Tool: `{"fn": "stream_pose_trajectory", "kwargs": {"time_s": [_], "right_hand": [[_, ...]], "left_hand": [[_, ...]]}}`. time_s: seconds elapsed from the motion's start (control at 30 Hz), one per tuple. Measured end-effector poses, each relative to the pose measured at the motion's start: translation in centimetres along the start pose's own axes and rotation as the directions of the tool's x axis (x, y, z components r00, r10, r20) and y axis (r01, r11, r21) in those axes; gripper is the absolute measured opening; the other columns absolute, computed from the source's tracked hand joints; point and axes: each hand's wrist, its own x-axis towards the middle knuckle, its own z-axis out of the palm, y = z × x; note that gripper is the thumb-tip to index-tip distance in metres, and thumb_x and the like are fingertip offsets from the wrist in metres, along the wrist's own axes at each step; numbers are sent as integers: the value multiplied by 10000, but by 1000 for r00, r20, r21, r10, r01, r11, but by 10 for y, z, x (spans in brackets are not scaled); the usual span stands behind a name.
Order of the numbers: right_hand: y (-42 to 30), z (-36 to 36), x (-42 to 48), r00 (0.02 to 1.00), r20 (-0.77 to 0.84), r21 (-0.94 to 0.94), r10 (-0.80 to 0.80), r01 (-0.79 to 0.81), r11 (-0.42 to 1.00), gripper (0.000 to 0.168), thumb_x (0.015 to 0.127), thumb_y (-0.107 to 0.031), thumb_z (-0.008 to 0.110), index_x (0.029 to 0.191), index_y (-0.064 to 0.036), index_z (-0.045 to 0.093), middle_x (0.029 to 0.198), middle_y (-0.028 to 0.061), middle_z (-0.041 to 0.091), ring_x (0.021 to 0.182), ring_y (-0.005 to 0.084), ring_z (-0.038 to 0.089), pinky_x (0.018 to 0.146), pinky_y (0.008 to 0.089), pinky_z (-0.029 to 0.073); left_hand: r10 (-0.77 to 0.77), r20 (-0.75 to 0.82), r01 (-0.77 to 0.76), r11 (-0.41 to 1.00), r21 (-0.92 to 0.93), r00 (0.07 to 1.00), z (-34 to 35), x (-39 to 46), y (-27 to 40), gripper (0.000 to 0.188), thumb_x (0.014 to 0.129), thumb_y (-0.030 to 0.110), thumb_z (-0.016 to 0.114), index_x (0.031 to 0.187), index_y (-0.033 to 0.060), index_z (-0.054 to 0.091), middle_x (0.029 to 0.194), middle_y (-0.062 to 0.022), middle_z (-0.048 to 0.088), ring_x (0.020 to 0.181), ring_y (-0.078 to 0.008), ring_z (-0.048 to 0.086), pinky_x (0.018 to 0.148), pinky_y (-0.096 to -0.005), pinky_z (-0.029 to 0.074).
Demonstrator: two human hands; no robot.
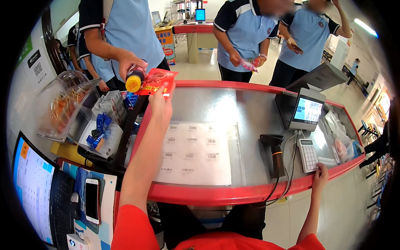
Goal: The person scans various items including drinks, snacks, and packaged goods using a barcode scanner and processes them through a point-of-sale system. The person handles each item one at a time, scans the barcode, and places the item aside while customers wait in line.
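My left hand (pixel 162 101) reaches across the counter and grips the lower edge of a red snack packet (pixel 157 82). Another person's hand (pixel 129 64) is right beside the packet and holds a dark bottle with a yellow cap (pixel 135 79); whether it touches the packet too I cannot tell. My right hand (pixel 321 175) rests at the near edge of the counter, its fingertips at the corner of a white calculator keypad (pixel 308 155). A black barcode scanner (pixel 275 153) stands to its left. Printed barcode sheets (pixel 197 156) lie on the metal counter top.
A payment terminal (pixel 306 109) stands at the back right of the red counter rim (pixel 218 196). On the left are a clear food bin (pixel 68 106), a tray of small boxes (pixel 103 134), a monitor (pixel 31 187) and a phone (pixel 92 200). Several people stand across the counter.
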Motion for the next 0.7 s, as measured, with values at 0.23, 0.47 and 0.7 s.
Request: {"fn": "stream_pose_trajectory", "kwargs": {"time_s": [0.23,0.47,0.7], "right_hand": [[-37,-9,14,987,-131,-158,-91,70,985,233,775,61,492,984,15,586,975,138,624,916,270,597,797,328,456],[-200,50,47,821,561,38,103,-150,988,473,733,-278,706,984,96,562,703,192,614,701,316,630,644,364,495],[-180,79,66,623,750,143,222,-480,865,371,710,-159,669,881,141,530,653,195,619,561,250,642,539,343,505]], "left_hand": [[-328,335,271,940,207,883,21,-82,-1,298,861,-65,430,1158,-78,445,1168,-163,524,1031,-279,565,896,-413,511],[-388,594,-707,-451,544,705,-1,-84,-25,438,867,135,548,1257,-35,440,1306,-251,414,1207,-356,412,965,-404,398],[-445,326,-462,-241,854,834,5,-58,-58,960,637,508,742,1256,-117,359,1215,-320,456,1215,-417,357,1010,-490,299]]}}
